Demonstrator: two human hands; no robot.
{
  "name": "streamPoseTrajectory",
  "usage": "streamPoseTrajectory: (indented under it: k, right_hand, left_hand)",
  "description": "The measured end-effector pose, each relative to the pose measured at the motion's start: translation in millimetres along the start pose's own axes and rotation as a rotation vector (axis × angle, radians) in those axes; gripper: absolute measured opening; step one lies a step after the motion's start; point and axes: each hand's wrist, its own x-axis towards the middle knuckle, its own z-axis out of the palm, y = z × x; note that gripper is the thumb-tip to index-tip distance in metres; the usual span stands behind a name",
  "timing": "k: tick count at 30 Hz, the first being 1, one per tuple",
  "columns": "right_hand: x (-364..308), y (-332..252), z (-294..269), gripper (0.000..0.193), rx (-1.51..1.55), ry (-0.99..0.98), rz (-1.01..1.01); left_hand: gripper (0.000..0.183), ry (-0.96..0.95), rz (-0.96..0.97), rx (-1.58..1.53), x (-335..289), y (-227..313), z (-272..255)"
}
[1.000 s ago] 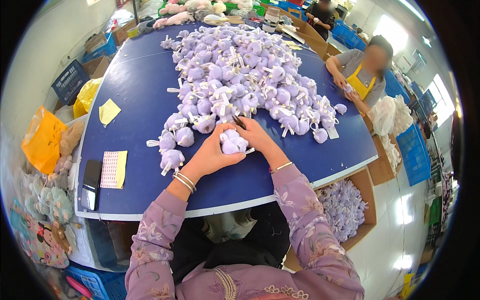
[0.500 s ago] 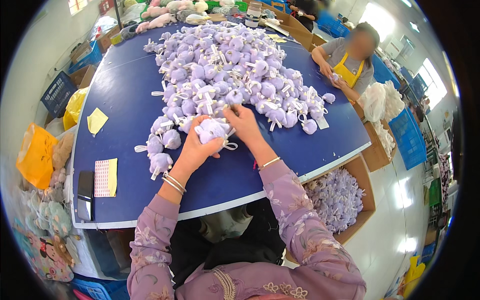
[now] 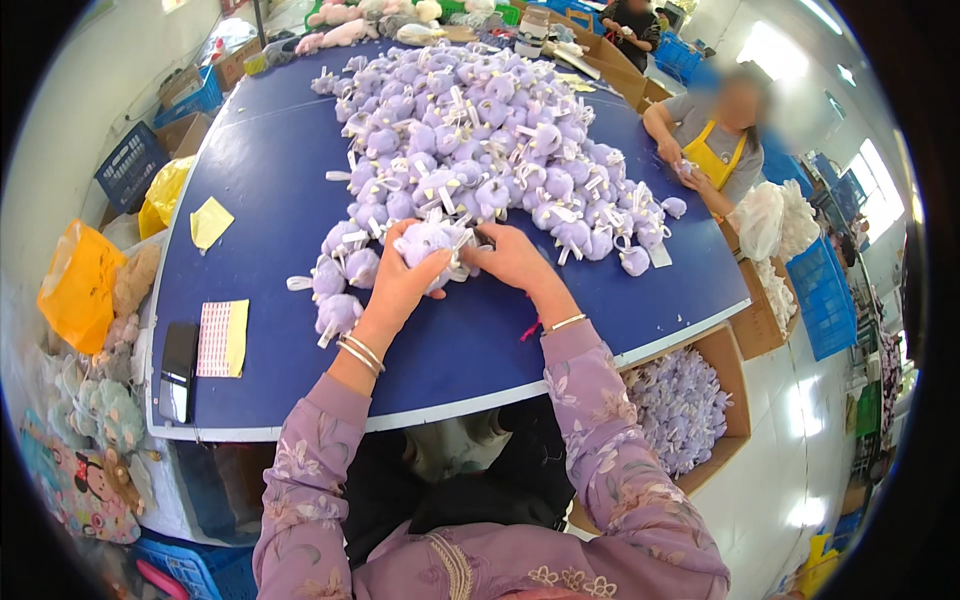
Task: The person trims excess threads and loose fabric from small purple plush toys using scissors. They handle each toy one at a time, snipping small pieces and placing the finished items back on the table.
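Observation:
My left hand (image 3: 403, 283) is closed around a small lilac plush toy (image 3: 428, 240), thumb across its near side, just above the blue table. At the toy's right side, my right hand (image 3: 515, 262) has its fingers bent and pinched together against it. Something small and dark shows at those fingertips, too little to name. Beyond both hands spreads a large heap of similar lilac plush toys (image 3: 470, 120), many with white ribbon loops and pale yellow bits. A few loose ones (image 3: 338, 314) lie to the left of my left hand.
On the blue table (image 3: 260, 270) lie a phone (image 3: 178, 372), a sheet of stickers (image 3: 222, 338) and a yellow paper (image 3: 210, 223). A carton of lilac pieces (image 3: 680, 410) stands below the right edge. A co-worker in a yellow apron (image 3: 712, 155) sits at the far right, handling a lilac piece.
My right hand has come down from the heap's near edge to the side of the toy in my left hand. The whole view has shifted slightly.

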Motion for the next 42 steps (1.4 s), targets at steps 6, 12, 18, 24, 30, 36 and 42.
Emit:
streamPoseTrajectory:
  k: [6,12,18,24,30,36,42]
  right_hand:
    - [-4,-20,-10,0.038,0.186,0.027,0.017]
    - [-16,-26,-16,0.033,0.660,-0.083,0.093]
    - [-18,-25,-18,0.028,0.850,-0.159,0.080]
    - [-18,9,-39,0.035,1.284,-0.075,-0.014]
    - [-34,-2,-114,0.074,1.243,-0.004,-0.658]
    - [-23,-56,-35,0.031,0.436,-0.016,-0.068]
    - [-23,-50,-19,0.028,0.399,-0.025,-0.103]
  left_hand:
    - [0.064,-0.025,0.008,-0.245,3,1,-8]
    - [0.056,-0.147,-0.043,-0.398,0,-2,-11]
    - [0.056,-0.138,-0.050,-0.453,-2,1,-9]
    - [0.061,-0.244,-0.025,-0.521,0,4,-7]
    - [0.067,-0.295,-0.032,-0.512,-1,3,-7]
    - [0.072,-0.329,-0.041,-0.498,-4,1,-7]
    - [0.071,-0.270,-0.080,-0.524,0,-3,-7]
